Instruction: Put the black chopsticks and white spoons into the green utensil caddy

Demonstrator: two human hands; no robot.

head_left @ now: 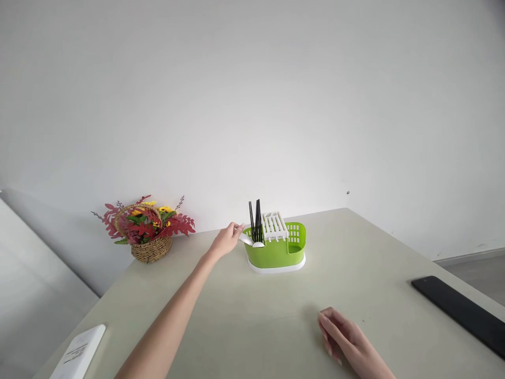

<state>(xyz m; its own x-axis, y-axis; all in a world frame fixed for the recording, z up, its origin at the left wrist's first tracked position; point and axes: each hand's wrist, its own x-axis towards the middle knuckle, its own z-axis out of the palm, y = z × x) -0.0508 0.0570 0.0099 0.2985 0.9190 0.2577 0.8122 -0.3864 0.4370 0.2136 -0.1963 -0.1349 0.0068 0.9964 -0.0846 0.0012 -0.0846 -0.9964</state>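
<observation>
My left hand (pixel 225 241) reaches to the left end of a green utensil holder (pixel 272 258) with a white base. Its fingers are closed at a white spoon (pixel 246 239), which leans at the holder's rim. A second white spoon (pixel 258 245) rests beside it, its head over the front rim. Black chopsticks (pixel 258 221) stand upright in the same left compartment. A white slotted rack (pixel 275 226) covers the middle of the holder. Near the front of the table, my right hand (pixel 344 337) is loosely curled, with nothing visible in its fingers.
A wicker basket (pixel 152 249) of red and yellow flowers stands at the table's back left. A white box-like item with print (pixel 79 351) lies at the front left. Along the right edge is a long black flat object (pixel 457 310). A pale wall rises behind the table (pixel 221 316).
</observation>
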